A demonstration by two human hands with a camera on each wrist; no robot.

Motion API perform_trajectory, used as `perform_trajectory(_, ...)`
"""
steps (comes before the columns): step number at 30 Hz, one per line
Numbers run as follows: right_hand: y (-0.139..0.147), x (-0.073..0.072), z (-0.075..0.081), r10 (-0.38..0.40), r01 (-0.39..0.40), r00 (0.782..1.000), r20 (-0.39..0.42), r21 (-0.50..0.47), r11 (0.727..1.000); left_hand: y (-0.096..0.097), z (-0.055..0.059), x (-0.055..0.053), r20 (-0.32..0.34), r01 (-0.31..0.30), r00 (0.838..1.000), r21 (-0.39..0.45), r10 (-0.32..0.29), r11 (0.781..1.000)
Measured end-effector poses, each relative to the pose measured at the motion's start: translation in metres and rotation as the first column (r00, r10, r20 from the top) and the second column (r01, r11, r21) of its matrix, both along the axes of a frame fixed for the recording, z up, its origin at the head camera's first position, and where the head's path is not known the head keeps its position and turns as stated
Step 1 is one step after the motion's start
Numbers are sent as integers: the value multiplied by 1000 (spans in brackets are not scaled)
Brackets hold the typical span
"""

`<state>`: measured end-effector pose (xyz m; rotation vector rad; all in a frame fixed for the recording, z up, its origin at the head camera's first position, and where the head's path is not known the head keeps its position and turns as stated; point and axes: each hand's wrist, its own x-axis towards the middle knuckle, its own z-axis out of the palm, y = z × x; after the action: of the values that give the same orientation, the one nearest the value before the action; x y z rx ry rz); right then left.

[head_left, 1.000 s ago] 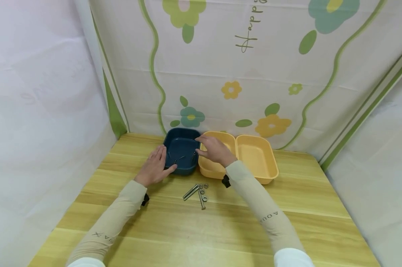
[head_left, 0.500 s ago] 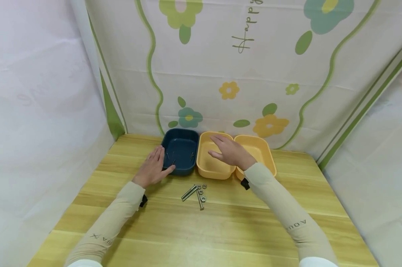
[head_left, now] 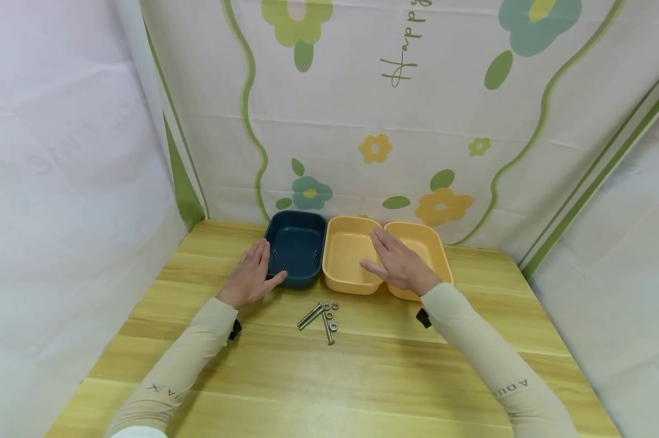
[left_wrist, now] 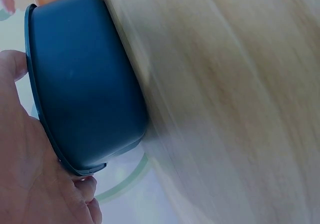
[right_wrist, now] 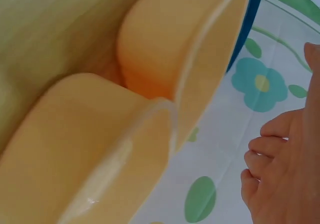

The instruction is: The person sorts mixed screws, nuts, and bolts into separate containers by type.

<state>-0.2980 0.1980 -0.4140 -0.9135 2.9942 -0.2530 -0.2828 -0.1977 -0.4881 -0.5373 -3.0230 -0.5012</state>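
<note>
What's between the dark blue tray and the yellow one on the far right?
The head view shows a middle yellow tray between the dark blue tray and far-right yellow tray. The right hand partly hides the middle one.

flower-printed cloth (head_left: 329, 109) — hung behind | white sheets (head_left: 72, 231) — both sides | wood-grain table (head_left: 318, 389)

Blue bin (head_left: 299, 237) smooth plastic; yellow bins (head_left: 347, 252) glossy plastic; bolts (head_left: 327, 328) shiny metal; tabletop (head_left: 307, 389) wood-grained.

The near worktop (head_left: 329, 395) gives wide passage; bolts (head_left: 328, 330) and nuts (head_left: 333, 326) obstruct its middle. The left hand (head_left: 250, 275) blocks the blue tray's (head_left: 302, 282) left rim, the right hand (head_left: 400, 263) the space above the yellow trays (head_left: 352, 287).
</note>
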Motion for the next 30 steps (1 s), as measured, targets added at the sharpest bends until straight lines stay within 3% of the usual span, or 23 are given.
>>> perform_trajectory(16,13,9,-57,-99,99,995,25,20,995,0,1,0,17,-5,1000,-11,5,1000)
perform_trajectory(30,18,6,-83,-92,91,995,-37,-22,996,-1,4,-1,52,-3,999,8,2,1000)
